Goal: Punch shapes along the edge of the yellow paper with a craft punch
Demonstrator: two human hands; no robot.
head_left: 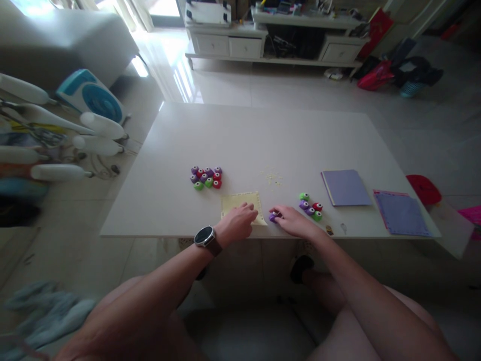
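A sheet of yellow paper (236, 200) with small cut-outs along its edges lies near the table's front edge. My left hand (238, 219), a watch on its wrist, rests on the sheet with fingers stretched over it. Just right of the paper, my right hand (290, 220) grips a small purple craft punch (272, 217) between thumb and fingers. Its fingers partly cover the punch. Several purple, red and green craft punches (309, 210) stand beside the right hand. Another group of punches (206, 178) sits to the left, beyond the paper.
Tiny yellow paper bits (274, 179) are scattered on the white table (263, 135). To the right lie a stack of purple paper (346, 187), a purple sheet with punched edges (403, 212) and two small items. A red stool (424, 189) stands past the right edge.
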